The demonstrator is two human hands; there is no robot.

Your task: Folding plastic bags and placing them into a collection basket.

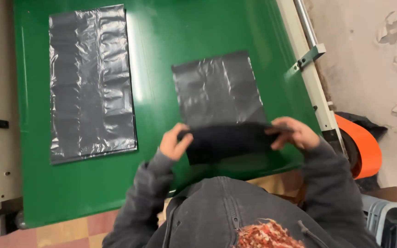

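L hand [174, 143] + R hand [291, 133] each pinch an end of folded edge of black bag [221, 103], near edge of green table [161, 55], keeping fold taut. 2nd bag [90, 82] flat, well apart, left.

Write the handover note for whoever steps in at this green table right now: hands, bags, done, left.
Left hand: pinching the left end of the folded edge of the near bag.
Right hand: pinching the right end of the same fold.
Near bag: grey plastic, lying on the green table, its near edge lifted and turned over into a dark band between the hands.
Second bag: flat and unfolded, further left on the table, untouched.
Done: first fold of the near bag begun.
Left: probably finishing that fold; the second bag is not yet folded.
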